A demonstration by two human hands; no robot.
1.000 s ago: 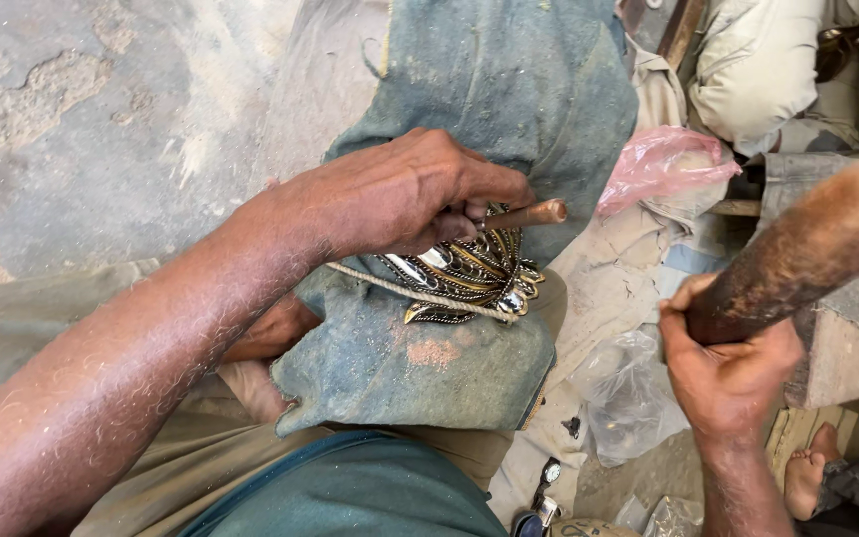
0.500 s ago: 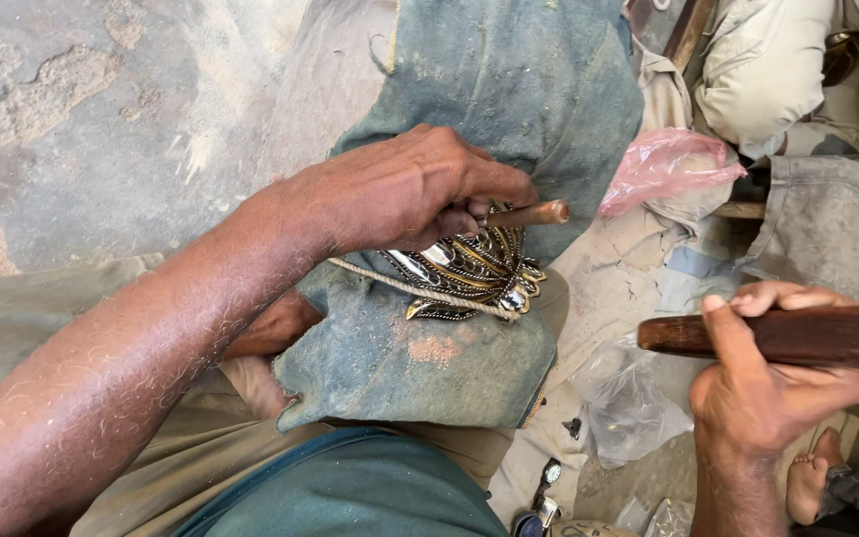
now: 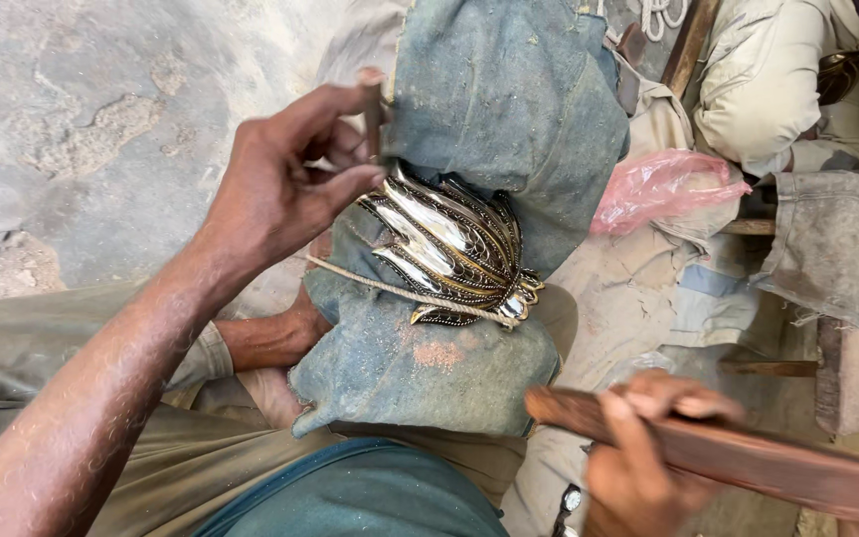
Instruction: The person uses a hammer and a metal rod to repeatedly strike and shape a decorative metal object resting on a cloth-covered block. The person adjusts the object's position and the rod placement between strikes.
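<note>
Ornament: I see the ribbed metal piece [image 3: 454, 254] on the blue cloth pad [image 3: 420, 368], long axis slanting.
Nearer hand: my left hand [image 3: 285, 194], just beside it, pinching a thin punch [image 3: 373, 104].
Right hand [image 3: 648, 452]: at the pad's near corner, gripping a wooden mallet [image 3: 748, 462].

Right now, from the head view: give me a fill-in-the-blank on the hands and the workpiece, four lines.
1. The left hand pinches a thin ____.
2. The right hand grips a ____ stick.
3. A ____ crosses the leaf-shaped metal ornament.
4. The ornament lies on blue-grey ____.

Missing: punch; wooden; cord; cloth
</note>
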